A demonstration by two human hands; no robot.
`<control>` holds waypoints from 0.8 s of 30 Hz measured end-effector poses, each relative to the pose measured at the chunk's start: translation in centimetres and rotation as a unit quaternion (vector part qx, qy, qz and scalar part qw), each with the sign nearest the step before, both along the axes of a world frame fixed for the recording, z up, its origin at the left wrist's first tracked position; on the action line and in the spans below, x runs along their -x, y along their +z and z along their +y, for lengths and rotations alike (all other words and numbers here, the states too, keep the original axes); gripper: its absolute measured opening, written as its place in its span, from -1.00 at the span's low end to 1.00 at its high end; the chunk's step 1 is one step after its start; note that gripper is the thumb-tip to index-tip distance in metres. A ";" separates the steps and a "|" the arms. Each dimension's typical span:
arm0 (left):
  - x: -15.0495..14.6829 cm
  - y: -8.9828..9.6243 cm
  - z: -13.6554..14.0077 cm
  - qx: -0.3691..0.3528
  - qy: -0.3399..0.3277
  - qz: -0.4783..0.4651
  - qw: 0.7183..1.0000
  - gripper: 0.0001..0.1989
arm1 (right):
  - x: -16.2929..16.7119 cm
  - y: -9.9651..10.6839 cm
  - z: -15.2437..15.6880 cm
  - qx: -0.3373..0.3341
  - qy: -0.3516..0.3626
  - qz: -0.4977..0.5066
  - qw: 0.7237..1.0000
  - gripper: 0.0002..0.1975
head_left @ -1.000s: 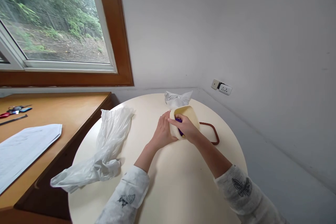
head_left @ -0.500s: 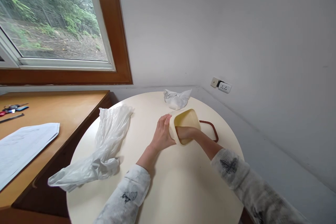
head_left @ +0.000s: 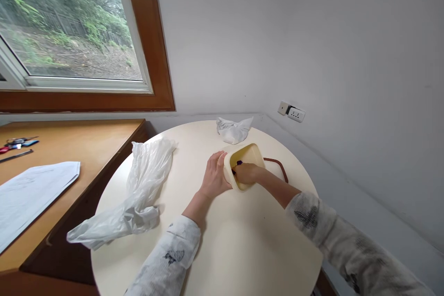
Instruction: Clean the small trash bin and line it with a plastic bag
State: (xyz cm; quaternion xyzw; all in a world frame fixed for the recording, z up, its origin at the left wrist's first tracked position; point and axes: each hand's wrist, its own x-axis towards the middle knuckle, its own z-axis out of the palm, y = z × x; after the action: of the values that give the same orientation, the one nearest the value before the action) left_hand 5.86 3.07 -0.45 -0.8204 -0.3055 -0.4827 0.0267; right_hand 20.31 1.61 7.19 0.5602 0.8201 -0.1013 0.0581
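A cream-coloured bucket (head_left: 252,153) lies tilted on the round table, its opening turned towards me. My left hand (head_left: 214,178) is closed around the bucket's left side, fingers over the rim. Inside the opening is my right hand (head_left: 247,173), with its fingers curled. A small dark purple thing (head_left: 239,163) shows at those fingertips; its kind is too small to make out. The bucket's brown handle (head_left: 280,165) sticks out to the right.
A long crumpled white plastic bag (head_left: 147,180) lies on the left of the cream table (head_left: 229,245). A smaller white bag (head_left: 234,130) sits at the back. On the wooden desk (head_left: 100,136) are papers (head_left: 34,194) and small tools. Walls stand behind and to the right.
My right hand has drawn back a little from deep in the bucket, and the dark purple thing has come into sight at its fingers. My left hand keeps its hold.
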 end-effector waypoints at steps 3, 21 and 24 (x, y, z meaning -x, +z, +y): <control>0.1 -0.1 0.1 0.006 0.001 -0.007 1.000 0.07 | -0.7 0.9 -1.7 0.030 -0.016 -0.012 0.999 -0.80; 0.4 1.1 0.0 0.089 -0.039 -0.039 0.995 0.13 | -3.9 1.2 -6.6 -0.113 0.113 0.084 0.984 -0.56; 0.4 1.1 0.0 0.092 -0.031 -0.044 0.994 0.14 | -5.0 0.2 -5.3 -0.173 0.113 0.036 0.978 -0.58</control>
State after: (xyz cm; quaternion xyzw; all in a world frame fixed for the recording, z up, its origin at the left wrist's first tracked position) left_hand 5.45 3.10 0.61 -0.8065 -0.3234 -0.4889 -0.0772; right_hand 25.30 -3.73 7.41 0.4618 0.8846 0.0292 -0.0584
